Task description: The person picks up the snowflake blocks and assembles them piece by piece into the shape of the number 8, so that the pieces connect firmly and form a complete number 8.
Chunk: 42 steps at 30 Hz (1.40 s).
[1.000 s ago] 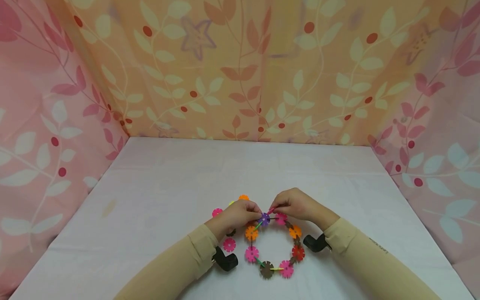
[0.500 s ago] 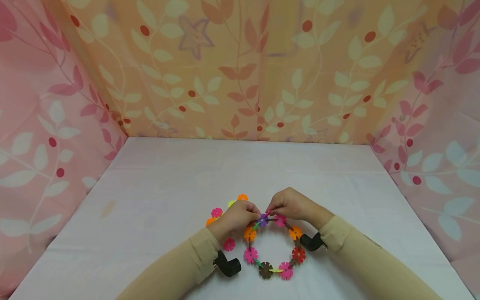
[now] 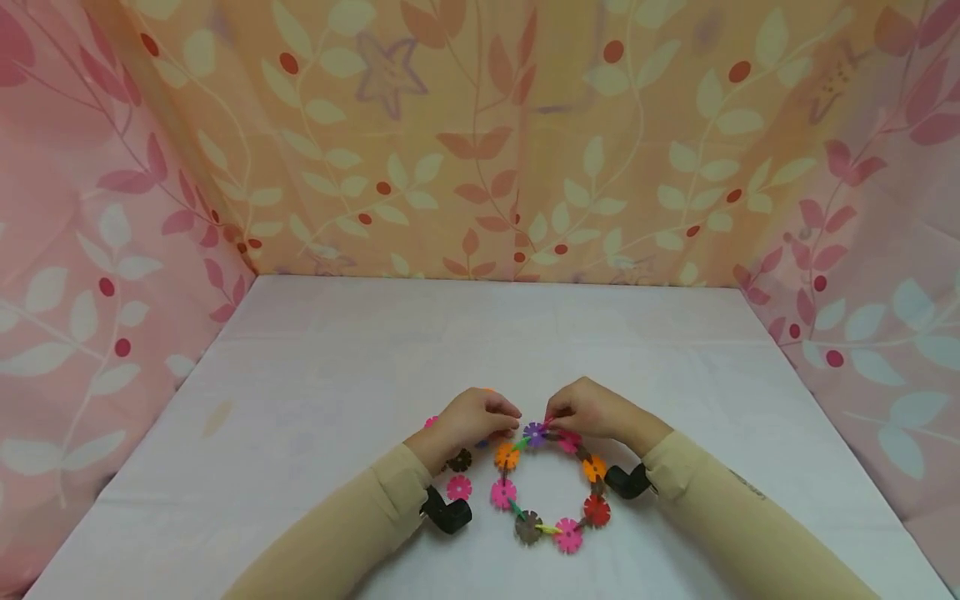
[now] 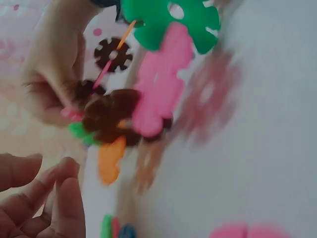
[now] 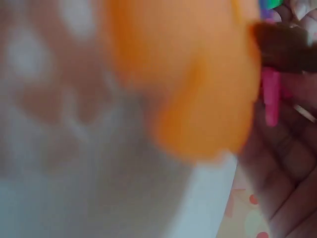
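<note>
A ring of linked snowflake discs (image 3: 503,494) in several colours stands before me, a purple disc (image 3: 535,434) at its far side. My right hand (image 3: 596,408) pinches a small pink disc beside the purple one. My left hand (image 3: 472,417) is just left of the purple disc, apart from the ring. In the left wrist view, a gap shows between the left thumb and fingertips (image 4: 68,171), with nothing held. A green disc (image 4: 171,20) and a pink disc (image 4: 161,82) of the ring appear close there. An orange disc (image 5: 208,104) fills much of the right wrist view, blurred.
Loose discs lie left of the ring, among them a pink disc (image 3: 459,487) and a dark brown disc (image 3: 460,459); others are partly behind the left hand. The white table (image 3: 337,350) is bounded by patterned cloth walls (image 3: 480,167).
My left hand has let go near the purple disc and drawn slightly left and away. The ring has shifted and tilted a little, its near side higher in view. The right hand keeps its pinch.
</note>
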{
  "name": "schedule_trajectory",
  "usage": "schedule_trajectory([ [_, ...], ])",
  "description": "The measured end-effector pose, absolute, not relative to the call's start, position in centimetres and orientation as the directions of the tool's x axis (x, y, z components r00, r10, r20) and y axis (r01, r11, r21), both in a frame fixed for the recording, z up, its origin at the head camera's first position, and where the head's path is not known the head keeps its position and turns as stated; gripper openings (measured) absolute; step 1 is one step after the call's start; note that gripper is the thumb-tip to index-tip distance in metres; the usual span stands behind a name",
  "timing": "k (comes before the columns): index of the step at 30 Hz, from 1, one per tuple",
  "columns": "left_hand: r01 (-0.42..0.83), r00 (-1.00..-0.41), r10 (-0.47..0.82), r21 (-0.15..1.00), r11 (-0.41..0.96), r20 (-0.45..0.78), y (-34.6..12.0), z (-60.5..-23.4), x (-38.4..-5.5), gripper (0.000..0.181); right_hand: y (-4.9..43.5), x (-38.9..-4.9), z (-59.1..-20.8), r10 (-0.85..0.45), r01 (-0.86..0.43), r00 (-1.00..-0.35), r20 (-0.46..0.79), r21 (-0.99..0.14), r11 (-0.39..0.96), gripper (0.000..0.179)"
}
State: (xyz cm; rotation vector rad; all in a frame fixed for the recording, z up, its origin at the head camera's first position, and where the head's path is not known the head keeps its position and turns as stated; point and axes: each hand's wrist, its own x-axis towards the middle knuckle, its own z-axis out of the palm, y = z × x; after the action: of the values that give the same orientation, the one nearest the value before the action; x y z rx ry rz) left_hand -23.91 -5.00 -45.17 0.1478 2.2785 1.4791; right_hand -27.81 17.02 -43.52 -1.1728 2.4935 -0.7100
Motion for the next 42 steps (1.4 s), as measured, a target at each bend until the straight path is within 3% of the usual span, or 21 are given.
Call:
schedule_trajectory([
  [5, -0.035, -0.884, 0.371, 0.832, 0.554, -0.284, -7.0, -44.0, -23.5, 0.010, 17.8, -27.3, -43.8, -0.749, -0.603, -0.653, -0.109, -0.524, 0.602, 0.016],
  [11, 0.179, -0.801, 0.485, 0.633, 0.753, -0.350, -9.2, -43.5, -22.0, 0.015, 18.1, -26.1, -44.1, -0.700, -0.538, -0.699, -0.145, -0.538, 0.649, 0.020],
  [14, 0.273, -0.770, 0.512, 0.528, 0.804, -0.381, -9.8, -43.8, -21.0, 0.021, 18.0, -25.9, -44.1, -0.711, -0.544, -0.689, -0.141, -0.547, 0.636, 0.019],
  [19, 0.344, -0.773, 0.514, 0.435, 0.832, -0.372, -9.8, -44.1, -20.2, 0.026, 18.0, -26.0, -44.3, -0.753, -0.592, -0.648, -0.117, -0.544, 0.594, 0.014],
  [33, 0.397, -0.776, 0.512, 0.345, 0.850, -0.368, -9.2, -43.4, -19.3, 0.031, 17.9, -26.1, -44.5, -0.793, -0.588, -0.602, -0.093, -0.621, 0.519, 0.022],
  [42, 0.414, -0.778, 0.537, 0.377, 0.829, -0.326, -9.3, -43.3, -19.8, 0.027, 18.1, -26.5, -43.7, -0.739, -0.542, -0.672, -0.034, -0.659, 0.522, 0.025],
])
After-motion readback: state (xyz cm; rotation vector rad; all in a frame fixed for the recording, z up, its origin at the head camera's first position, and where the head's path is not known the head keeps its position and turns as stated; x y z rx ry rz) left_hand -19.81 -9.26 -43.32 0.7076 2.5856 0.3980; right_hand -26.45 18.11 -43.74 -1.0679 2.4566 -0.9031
